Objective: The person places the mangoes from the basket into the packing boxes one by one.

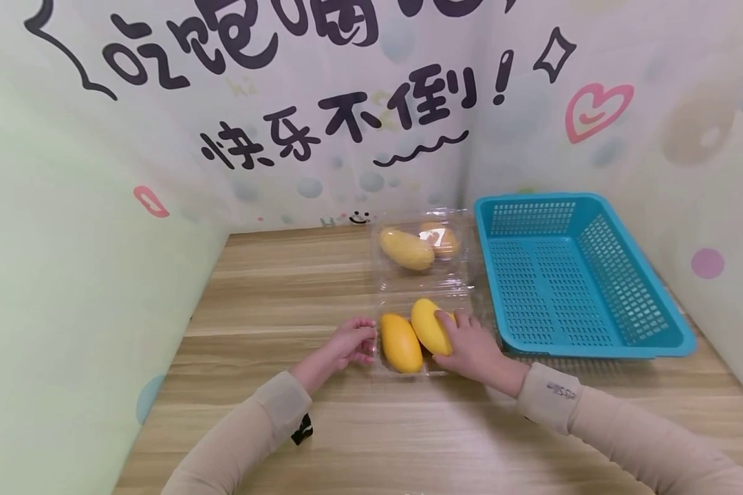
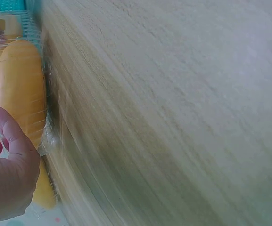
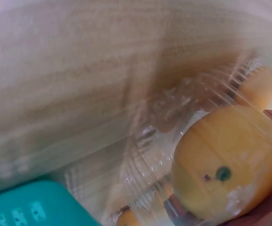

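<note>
A yellow mango (image 1: 431, 326) lies in the front part of the clear plastic packaging, under my right hand (image 1: 473, 349). My right thumb and fingers grip its sides; the mango's end with a dark green spot (image 3: 224, 173) faces the right wrist view. To its left lies a more orange mango (image 1: 401, 344), lengthwise in the same clear plastic box (image 1: 378, 371). My left hand (image 1: 349, 342) is at the box's left wall, its fingers loosely bent. In the left wrist view the left thumb (image 2: 14, 134) shows against the box side; whether it presses there is unclear.
Behind, two more mangoes (image 1: 406, 249) sit under shiny clear plastic. A blue perforated basket (image 1: 594, 352) stands close on the right. Printed cloth walls (image 1: 359, 185) enclose the wood-grain table (image 1: 272, 295). Something small and black (image 1: 302, 430) shows by the left cuff.
</note>
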`<state>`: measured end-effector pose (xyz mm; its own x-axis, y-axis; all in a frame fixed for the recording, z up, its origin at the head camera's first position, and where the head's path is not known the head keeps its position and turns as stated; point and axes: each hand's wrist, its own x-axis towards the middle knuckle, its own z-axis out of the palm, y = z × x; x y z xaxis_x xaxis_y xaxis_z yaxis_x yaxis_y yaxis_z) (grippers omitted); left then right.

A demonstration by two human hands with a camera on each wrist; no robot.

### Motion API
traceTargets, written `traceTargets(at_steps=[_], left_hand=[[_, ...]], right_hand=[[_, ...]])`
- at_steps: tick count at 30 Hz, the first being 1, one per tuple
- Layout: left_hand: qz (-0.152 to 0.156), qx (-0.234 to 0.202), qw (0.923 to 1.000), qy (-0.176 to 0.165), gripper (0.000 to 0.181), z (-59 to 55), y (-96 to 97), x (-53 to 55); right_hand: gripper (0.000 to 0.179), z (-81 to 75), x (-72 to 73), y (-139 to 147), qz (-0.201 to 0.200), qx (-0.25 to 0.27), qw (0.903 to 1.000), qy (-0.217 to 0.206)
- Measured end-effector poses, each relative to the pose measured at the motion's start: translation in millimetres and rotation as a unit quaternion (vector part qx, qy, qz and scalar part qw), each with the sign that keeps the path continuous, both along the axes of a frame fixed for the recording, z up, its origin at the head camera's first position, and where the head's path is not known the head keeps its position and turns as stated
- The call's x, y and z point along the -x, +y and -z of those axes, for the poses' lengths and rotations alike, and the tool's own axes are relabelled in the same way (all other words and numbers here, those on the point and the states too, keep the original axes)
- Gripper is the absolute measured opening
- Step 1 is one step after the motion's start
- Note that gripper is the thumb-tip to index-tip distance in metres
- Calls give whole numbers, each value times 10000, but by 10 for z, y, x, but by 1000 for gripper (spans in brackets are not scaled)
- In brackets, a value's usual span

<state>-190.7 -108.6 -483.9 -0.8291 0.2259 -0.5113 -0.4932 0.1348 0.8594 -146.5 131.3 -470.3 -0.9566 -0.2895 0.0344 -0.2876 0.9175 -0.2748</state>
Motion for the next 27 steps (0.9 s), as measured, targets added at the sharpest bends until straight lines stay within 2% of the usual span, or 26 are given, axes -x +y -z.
traceTargets(at_steps=[10,15,17,20,22,24,27], left_hand=[[-17,52,10000,82,26,-66,-120,-34],[-104,119,9999,28,23,-40,-168,-15],[-99,163,9998,40,22,-41,-186,-19],[-96,193,9997,66,21,-39,-222,-30],[-118,186,9997,72,20,-37,-244,-38],[-136,150,9998,68,21,-35,-268,-45],[-119,140,9998,105,22,-30,-302,-55]], right_hand=[[80,102,-17,-105,-75,66,9999,77],[81,168,-40,-127,-214,144,9984,504],[78,170,-39,-127,-248,331,9969,673],[71,154,-9,-103,-155,913,9925,798],[67,145,31,-65,63,1464,9864,742],[62,140,84,-18,375,2125,9748,560],[56,154,166,53,893,3217,9426,-40]])
